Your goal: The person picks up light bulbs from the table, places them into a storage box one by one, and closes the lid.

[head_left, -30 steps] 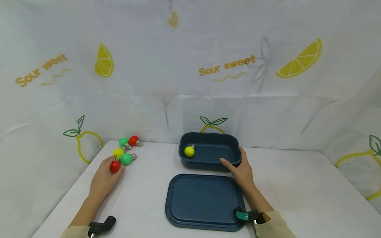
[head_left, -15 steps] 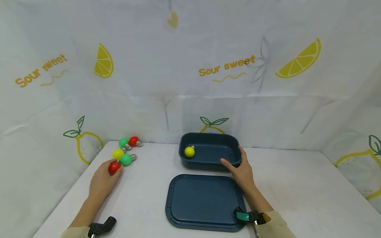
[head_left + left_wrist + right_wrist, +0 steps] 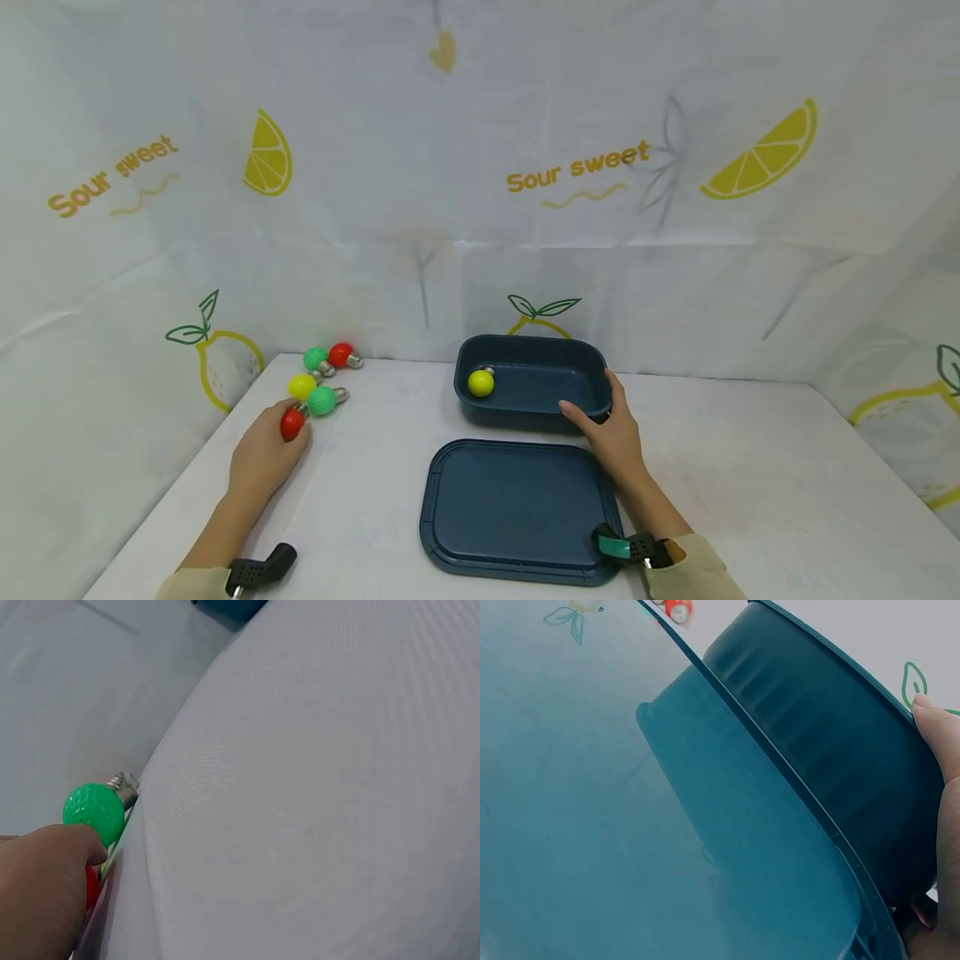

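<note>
My left hand (image 3: pixel 258 454) pinches a red light bulb (image 3: pixel 292 424) between thumb and fingers at the near end of a small group of bulbs. Right beside it lie a green bulb (image 3: pixel 322 401) and a yellow bulb (image 3: pixel 302 386). In the left wrist view the thumb overlaps the green bulb (image 3: pixel 94 811), and most of the red bulb (image 3: pixel 92 886) is hidden. My right hand (image 3: pixel 615 437) grips the right front corner of a dark blue box (image 3: pixel 547 387), thumb at its rim. One yellow bulb (image 3: pixel 481 383) lies inside the box, at the left.
In front of the box lies its flat dark blue lid (image 3: pixel 517 512), partly under the right forearm. Another green bulb (image 3: pixel 315 358) and red bulb (image 3: pixel 341 355) lie at the back left, close to the printed white backdrop (image 3: pixel 390 300).
The left fingers have drawn in around the red bulb, and its metal base now points up to the right. My right hand keeps its hold on the box, which stays in place.
</note>
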A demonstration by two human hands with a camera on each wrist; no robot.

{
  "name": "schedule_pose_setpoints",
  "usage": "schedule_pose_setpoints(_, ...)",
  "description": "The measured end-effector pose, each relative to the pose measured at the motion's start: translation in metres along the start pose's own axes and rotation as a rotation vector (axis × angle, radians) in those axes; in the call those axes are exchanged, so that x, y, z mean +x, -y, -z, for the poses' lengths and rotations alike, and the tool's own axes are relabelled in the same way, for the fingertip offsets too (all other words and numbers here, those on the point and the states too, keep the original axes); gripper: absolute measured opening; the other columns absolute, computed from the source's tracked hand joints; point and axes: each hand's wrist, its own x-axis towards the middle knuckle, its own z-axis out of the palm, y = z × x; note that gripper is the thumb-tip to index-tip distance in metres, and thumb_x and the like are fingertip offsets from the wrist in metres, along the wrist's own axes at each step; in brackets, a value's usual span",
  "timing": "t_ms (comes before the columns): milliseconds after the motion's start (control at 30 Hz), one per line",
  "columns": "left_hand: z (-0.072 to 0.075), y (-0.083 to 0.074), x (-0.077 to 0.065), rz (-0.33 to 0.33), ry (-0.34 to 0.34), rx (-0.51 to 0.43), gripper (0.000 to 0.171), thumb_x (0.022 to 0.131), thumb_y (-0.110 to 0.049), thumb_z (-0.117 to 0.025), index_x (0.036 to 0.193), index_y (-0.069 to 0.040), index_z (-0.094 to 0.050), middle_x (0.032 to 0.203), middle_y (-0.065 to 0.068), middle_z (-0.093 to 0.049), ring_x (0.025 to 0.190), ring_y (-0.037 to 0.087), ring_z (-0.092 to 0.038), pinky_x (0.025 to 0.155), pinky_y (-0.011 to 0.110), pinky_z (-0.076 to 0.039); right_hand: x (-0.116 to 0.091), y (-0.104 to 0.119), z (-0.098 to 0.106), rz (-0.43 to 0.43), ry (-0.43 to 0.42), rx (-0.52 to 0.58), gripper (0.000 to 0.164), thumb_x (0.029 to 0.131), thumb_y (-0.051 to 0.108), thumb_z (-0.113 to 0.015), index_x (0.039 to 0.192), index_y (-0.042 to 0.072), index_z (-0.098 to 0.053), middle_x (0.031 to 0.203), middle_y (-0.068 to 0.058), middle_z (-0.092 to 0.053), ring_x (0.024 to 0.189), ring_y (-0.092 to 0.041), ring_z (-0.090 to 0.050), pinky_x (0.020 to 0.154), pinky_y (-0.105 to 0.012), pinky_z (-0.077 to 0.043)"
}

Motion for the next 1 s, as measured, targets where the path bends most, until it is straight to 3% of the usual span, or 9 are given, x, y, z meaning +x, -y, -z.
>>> schedule_pose_setpoints(200,0.0006,-0.0009,-0.0010,0.025,0.008,-0.019,0.050,0.095,-0.022,-0.064,0.139,-0.001,-0.055,0.132,0.028,-0.061,0.115,0.044,-0.059,0.096,0.062,-0.053,-0.0013,0.0007,0.0008,0.003,0.000,-0.001,0.103,0.089,0.054,-0.071,0.164,0.026,-0.006,0.169,-0.019,-0.017,0.152,-0.047,-0.025,0.117,-0.069,-0.029)
schedule_pose_setpoints(433,-0.0016,0.0007,0.0003,0.091,-0.072,-0.151,0.050,0.094,-0.020,-0.070,0.139,-0.003,-0.057,0.136,0.026,-0.061,0.125,0.045,-0.057,0.103,0.062,-0.049,-0.0013,0.0010,0.0009,-0.001,0.001,-0.005,0.103,0.089,0.054,-0.070,0.164,0.025,-0.006,0.169,-0.021,-0.017,0.152,-0.048,-0.025,0.117,-0.070,-0.028)
schedule_pose_setpoints(667,-0.0006,-0.0006,0.0012,0.094,-0.102,-0.245,0.051,0.094,-0.016,-0.070,0.142,-0.006,-0.057,0.140,0.026,-0.058,0.130,0.044,-0.053,0.106,0.062,-0.047,-0.0009,-0.0008,-0.0008,0.006,-0.010,0.003,0.103,0.088,0.053,-0.072,0.164,0.026,-0.008,0.169,-0.019,-0.019,0.152,-0.046,-0.026,0.117,-0.069,-0.030)
schedule_pose_setpoints(1000,0.0033,-0.0047,0.0010,0.071,-0.156,-0.328,0.038,0.093,-0.009,-0.070,0.131,-0.005,-0.063,0.144,0.021,-0.057,0.136,0.043,-0.048,0.109,0.063,-0.044,0.0005,-0.0008,0.0001,-0.004,0.002,0.002,0.104,0.089,0.055,-0.070,0.164,0.026,-0.005,0.169,-0.019,-0.016,0.153,-0.046,-0.023,0.118,-0.068,-0.028)
